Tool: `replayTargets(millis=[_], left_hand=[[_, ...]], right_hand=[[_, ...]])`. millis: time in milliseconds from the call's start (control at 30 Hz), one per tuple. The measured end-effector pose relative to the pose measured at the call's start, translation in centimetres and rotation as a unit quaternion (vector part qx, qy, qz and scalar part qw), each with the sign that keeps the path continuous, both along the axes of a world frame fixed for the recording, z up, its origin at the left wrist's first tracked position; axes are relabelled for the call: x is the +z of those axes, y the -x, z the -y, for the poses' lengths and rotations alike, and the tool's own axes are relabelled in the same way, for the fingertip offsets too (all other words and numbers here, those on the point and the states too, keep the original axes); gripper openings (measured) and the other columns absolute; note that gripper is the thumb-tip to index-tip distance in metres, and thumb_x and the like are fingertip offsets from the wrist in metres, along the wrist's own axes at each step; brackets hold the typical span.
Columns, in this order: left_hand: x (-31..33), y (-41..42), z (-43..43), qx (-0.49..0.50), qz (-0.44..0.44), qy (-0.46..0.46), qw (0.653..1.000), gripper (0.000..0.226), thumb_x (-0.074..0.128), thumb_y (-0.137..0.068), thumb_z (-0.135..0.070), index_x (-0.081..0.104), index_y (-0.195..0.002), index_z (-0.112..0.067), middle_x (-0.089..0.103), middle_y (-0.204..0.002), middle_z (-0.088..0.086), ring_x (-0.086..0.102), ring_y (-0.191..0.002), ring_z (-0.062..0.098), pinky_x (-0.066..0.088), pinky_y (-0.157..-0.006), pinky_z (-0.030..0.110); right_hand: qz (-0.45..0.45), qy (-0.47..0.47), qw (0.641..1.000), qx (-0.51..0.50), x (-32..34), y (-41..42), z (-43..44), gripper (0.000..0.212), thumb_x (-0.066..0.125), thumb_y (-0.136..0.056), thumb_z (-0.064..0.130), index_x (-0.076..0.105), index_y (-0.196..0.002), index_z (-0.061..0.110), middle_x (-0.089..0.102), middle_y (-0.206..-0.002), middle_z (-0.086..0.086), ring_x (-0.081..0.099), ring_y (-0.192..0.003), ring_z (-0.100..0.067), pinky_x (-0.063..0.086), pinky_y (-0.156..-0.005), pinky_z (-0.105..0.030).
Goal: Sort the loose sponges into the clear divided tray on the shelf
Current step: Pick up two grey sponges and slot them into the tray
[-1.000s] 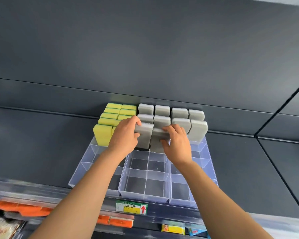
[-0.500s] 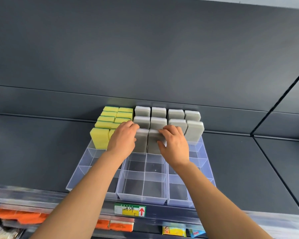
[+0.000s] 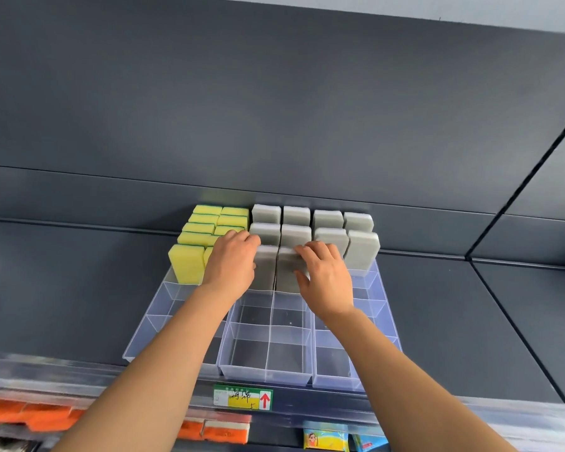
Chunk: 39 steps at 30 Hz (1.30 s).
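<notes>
Two hands hold grey sponges upright in a clear divided plastic tray (image 3: 268, 370) on a dark grey shelf (image 3: 62, 288).

The left grip (image 3: 232, 262) curls its fingers over the top of one grey rectangular foam sponge (image 3: 266, 269). The right grip (image 3: 323, 275) clasps the neighbouring grey sponge (image 3: 286, 272), fingers over its top and thumb on its front face. The two sponges touch in the tray's middle column, with yellow green-backed sponges (image 3: 186, 264) to the left.

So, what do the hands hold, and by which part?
Left hand: left grey rectangular sponge, top edge. Right hand: right grey rectangular sponge, top edge.
</notes>
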<state>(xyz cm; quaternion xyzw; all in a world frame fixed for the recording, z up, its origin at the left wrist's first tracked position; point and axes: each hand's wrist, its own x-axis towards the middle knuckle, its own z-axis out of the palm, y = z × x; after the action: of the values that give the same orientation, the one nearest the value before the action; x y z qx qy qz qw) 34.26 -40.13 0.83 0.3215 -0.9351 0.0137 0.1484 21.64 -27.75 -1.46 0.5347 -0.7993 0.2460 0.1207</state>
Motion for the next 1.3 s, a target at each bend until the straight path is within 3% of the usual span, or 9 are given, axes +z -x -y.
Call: replayTargets(millis=[100, 233, 433, 767, 1300], left_hand=[[0.0, -0.3, -0.3, 0.003, -0.007, 0.013, 1.0, 0.034, 0.065, -0.085, -0.023, 0.056, -0.117, -0.016, 0.056, -0.117, 0.0, 0.045, -0.107, 0.022, 0.038, -0.088, 0.032], [0.2, -0.4, -1.2, -0.008, -0.039, 0.04, 0.998, 0.04, 0.067, -0.083, -0.029, 0.055, -0.12, -0.019, 0.053, -0.123, -0.001, 0.044, -0.113, 0.023, 0.035, -0.088, 0.034], [1.0, 1.7, -4.0, -0.109, -0.087, 0.056, 0.989, 0.04, 0.074, -0.075, -0.02, 0.062, -0.112, -0.013, 0.059, -0.118, 0.004, 0.051, -0.113, 0.026, 0.04, -0.093, 0.038], [0.0, 7.6, -10.6, -0.23, -0.012, 0.052, 0.972, 0.024, 0.06, -0.082, -0.01, 0.06, -0.107, -0.014, 0.058, -0.112, 0.001, 0.05, -0.107, 0.022, 0.042, -0.089, 0.032], [-0.9, 21.4, -27.7, -0.334, -0.008, 0.035, 0.942, 0.027, 0.058, -0.088, -0.021, 0.056, -0.114, -0.018, 0.056, -0.117, -0.003, 0.046, -0.112, 0.018, 0.037, -0.093, 0.029]], right_hand=[[-0.003, -0.025, 1.0, -0.013, 0.1, -0.2, -0.3, 0.045, 0.065, -0.081, 0.012, 0.053, -0.125, 0.01, 0.053, -0.124, -0.009, 0.049, -0.106, -0.032, 0.046, -0.088, -0.041], [-0.011, -0.037, 0.998, -0.044, 0.1, -0.1, -1.6, 0.048, 0.062, -0.085, 0.019, 0.048, -0.13, 0.011, 0.052, -0.127, -0.008, 0.047, -0.112, -0.03, 0.042, -0.092, -0.037], [-0.035, -0.06, 0.991, -0.116, 0.5, 1.0, -5.1, 0.048, 0.058, -0.088, 0.032, 0.046, -0.131, 0.016, 0.049, -0.133, -0.002, 0.044, -0.119, -0.025, 0.033, -0.097, -0.035], [-0.017, -0.121, 0.959, -0.256, 0.0, 3.9, -14.8, 0.049, 0.055, -0.089, 0.041, 0.044, -0.132, 0.022, 0.048, -0.136, 0.001, 0.036, -0.13, -0.022, 0.028, -0.107, -0.037], [0.027, -0.151, 0.913, -0.378, 0.3, 12.8, -34.8, 0.045, 0.057, -0.087, 0.04, 0.046, -0.125, 0.018, 0.049, -0.127, -0.003, 0.039, -0.122, -0.024, 0.032, -0.101, -0.035]])
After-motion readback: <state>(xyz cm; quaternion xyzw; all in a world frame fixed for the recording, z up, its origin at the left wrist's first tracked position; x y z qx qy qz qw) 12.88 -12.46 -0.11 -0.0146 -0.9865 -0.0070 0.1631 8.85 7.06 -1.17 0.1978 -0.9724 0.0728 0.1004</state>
